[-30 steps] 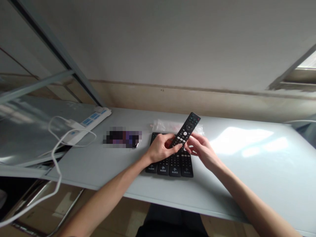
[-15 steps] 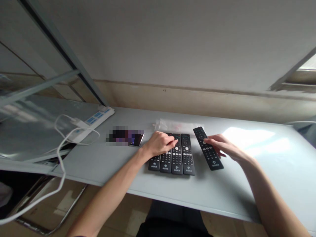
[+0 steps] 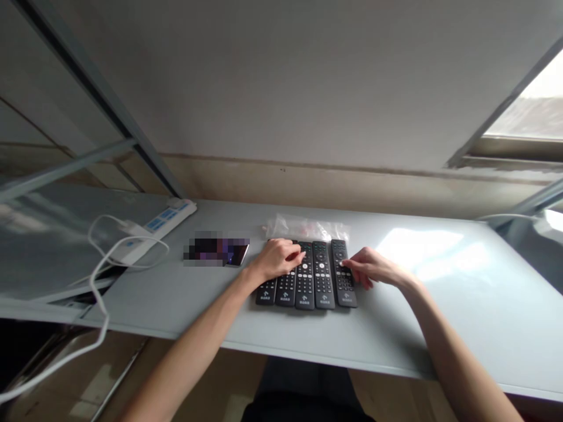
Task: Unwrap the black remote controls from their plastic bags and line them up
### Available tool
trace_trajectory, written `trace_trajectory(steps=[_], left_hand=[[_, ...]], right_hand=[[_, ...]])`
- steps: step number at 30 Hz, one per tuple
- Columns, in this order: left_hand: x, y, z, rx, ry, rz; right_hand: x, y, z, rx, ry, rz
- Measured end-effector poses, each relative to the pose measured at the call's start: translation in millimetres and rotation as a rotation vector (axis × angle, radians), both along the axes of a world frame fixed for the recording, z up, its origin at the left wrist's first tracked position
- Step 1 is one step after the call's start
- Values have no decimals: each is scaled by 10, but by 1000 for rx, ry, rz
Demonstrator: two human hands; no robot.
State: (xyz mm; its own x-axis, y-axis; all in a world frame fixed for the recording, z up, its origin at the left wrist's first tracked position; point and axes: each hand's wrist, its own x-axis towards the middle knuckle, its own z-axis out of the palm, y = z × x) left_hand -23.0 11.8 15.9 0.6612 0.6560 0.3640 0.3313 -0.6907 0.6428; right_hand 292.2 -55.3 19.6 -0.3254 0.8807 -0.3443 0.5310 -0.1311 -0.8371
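Now: your right hand (image 3: 373, 271) rests loosely spread, fingertips on the rightmost remote (image 3: 343, 273) | left hand (image 3: 277, 259) lies curled atop the remote row (image 3: 303, 275), pinching nothing | remotes' long axes run away from you, side by side on the surface (image 3: 440, 305) | plastic bag (image 3: 308, 227) just behind.

A: What are the hands touching?

B: Black remote controls (image 3: 308, 275), five of them, are lying flat on the table, side by side with edges touching, buttons facing up, long sides running away from the person.

A: And the rightmost remote (image 3: 343, 274)?

B: It is sitting flush against the row, its near end level with the others, pale logos showing at the near ends.
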Motion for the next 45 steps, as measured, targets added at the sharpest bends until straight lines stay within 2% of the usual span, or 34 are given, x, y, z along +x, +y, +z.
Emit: trace_trajectory(steps=[4, 6, 11, 14, 19, 22, 25, 27, 31, 34, 38, 45], left_hand=[[-19, 18, 22, -15, -99, 23], [-31, 29, 45, 26, -114, 22], [-6, 105, 124, 188, -4, 37], [55, 194, 144, 232, 56, 33], [58, 325, 51, 268, 100, 55], [-33, 335, -14, 334, 146, 92], [-113, 337, -45, 365, 106, 125], [-131, 343, -59, 364, 83, 124], [-113, 353, -110, 338, 76, 158], [-118, 384, -180, 303, 129, 249], [-161, 466, -285, 203, 161, 339], [-165, 565, -400, 148, 83, 255]], right_hand=[[32, 26, 27, 138, -85, -151], [48, 39, 25, 167, -93, -177], [18, 57, 15, 134, -65, -47], [-27, 72, 37, 114, -50, 19], [-26, 94, 40, 121, -47, 84], [-3, 82, -23, 129, -35, 108], [-20, 86, -115, 195, -57, 122], [-48, 111, -176, 341, -88, 5], [-59, 205, -267, 680, -118, -412], [-4, 274, -321, 756, -123, -576], [36, 315, -417, 753, -104, -629], [-24, 420, -473, 693, 69, -539]])
